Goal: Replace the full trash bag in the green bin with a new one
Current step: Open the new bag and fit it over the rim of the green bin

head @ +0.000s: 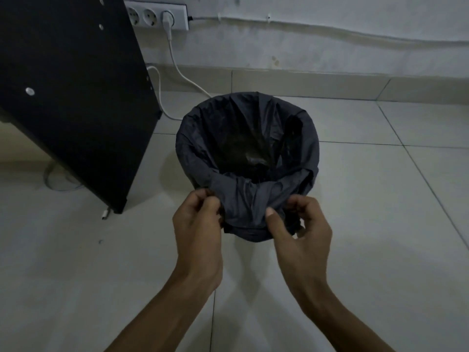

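A black trash bag (pixel 243 201) lines a round bin standing on the tiled floor, its edge folded down over the rim all the way round, so the bin's own colour is hidden. The bag's inside is dark and looks hollow. My left hand (pixel 198 222) pinches the folded bag edge at the near left of the rim. My right hand (pixel 299 224) grips the same folded edge at the near right, thumb on the plastic. Both hands hold the bunched plastic on the bin's near side.
A black furniture panel (pixel 76 97) stands at the left, close to the bin. White cables (pixel 177 64) run from a wall socket strip (pixel 157 15) down to the floor behind the bin. Pale floor tiles (pixel 380 199) spread to the right and front.
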